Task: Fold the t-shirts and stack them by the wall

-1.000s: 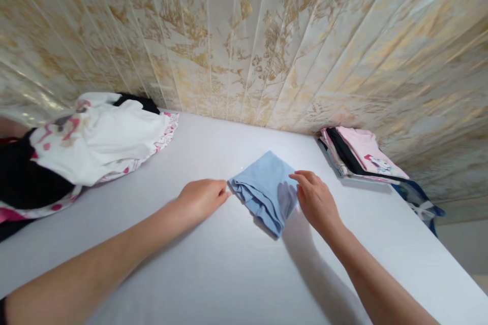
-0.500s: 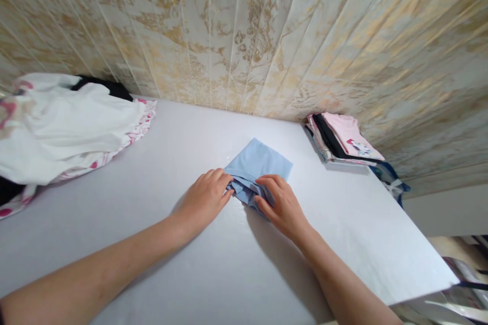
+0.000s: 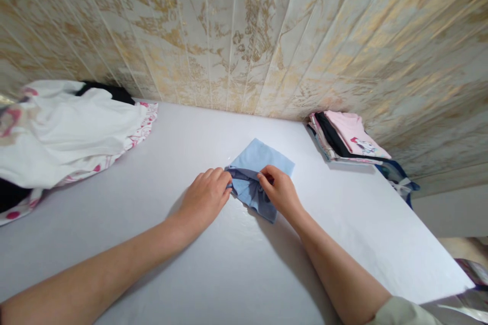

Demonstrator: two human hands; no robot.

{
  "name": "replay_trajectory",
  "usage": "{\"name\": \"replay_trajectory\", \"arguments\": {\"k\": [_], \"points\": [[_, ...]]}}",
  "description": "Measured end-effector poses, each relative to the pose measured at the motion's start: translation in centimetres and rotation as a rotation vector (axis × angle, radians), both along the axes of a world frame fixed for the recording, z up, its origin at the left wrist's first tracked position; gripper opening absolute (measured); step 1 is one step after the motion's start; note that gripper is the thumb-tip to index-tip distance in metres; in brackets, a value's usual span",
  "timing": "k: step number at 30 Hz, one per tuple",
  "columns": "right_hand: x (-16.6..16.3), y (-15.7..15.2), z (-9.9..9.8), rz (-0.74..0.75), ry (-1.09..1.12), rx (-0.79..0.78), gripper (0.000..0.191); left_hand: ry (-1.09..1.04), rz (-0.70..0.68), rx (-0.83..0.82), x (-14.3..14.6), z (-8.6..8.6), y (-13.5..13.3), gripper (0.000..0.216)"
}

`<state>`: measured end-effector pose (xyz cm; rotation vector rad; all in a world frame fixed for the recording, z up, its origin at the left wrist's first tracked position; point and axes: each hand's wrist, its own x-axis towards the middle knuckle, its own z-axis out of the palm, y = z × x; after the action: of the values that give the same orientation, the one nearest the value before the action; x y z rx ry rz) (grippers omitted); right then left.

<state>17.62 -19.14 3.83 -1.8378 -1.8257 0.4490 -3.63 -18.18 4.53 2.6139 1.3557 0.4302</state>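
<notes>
So that the light-blue garment [image 3: 263,154] would presumably lie straight, I had the left hand [image 3: 206,194] pinching its corner and the right hand [image 3: 281,189] pinching its lifted edge.

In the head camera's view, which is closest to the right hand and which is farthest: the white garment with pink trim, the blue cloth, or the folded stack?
1. Blue cloth, in front, pinched by the right hand.
2. Folded stack, toward the back right.
3. White garment with pink trim, over on the left.
</notes>
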Motion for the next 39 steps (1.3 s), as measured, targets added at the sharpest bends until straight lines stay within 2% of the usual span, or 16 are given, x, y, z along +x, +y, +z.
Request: {"name": "replay_trajectory", "arguments": {"k": [4,10,16,22,26,28,31,34,36,39], "points": [[0.3,0.1,-0.7,-0.012,0.107,0.018,0.02,0.099,-0.009,0.084,1.2,0.2,-0.2,0.013],[0.5,0.1,-0.8,-0.007,0.108,0.025,0.019,0.173,-0.059,0.204,2.3,-0.2,0.5,0.014],[0.7,0.1,-0.9,0.01,0.107,0.026,0.02,0.118,-0.072,0.164,1.7,-0.9,0.7,0.02],[0.7,0.1,-0.9,0.028,0.079,0.036,0.02,0.072,-0.124,0.152,1.9,-0.8,1.0,0.008],[0.7,0.1,-0.8,0.028,0.072,0.033,0.02,0.0,-0.15,0.148,2.0,-0.9,0.8,0.01],[0.7,0.1,-0.8,0.033,0.074,0.029,0.02,-0.038,-0.219,0.093,2.0,-1.0,0.7,0.011],[0.7,0.0,-0.8,0.043,0.068,0.032,0.02,-0.16,-0.336,-0.103,1.9,-1.0,0.6,0.017],[0.7,0.0,-0.7,0.044,0.063,0.032,0.02,-0.316,-0.287,-0.256,1.7,-0.8,0.7,0.023],[0.7,0.0,-0.7,0.04,0.063,0.031,0.02,-0.329,-0.224,-0.236,1.7,-0.8,0.7,0.022],[0.6,0.0,-0.6,0.043,0.068,0.032,0.019,-0.228,-0.215,-0.124,1.8,-1.4,0.5,0.018]]}}
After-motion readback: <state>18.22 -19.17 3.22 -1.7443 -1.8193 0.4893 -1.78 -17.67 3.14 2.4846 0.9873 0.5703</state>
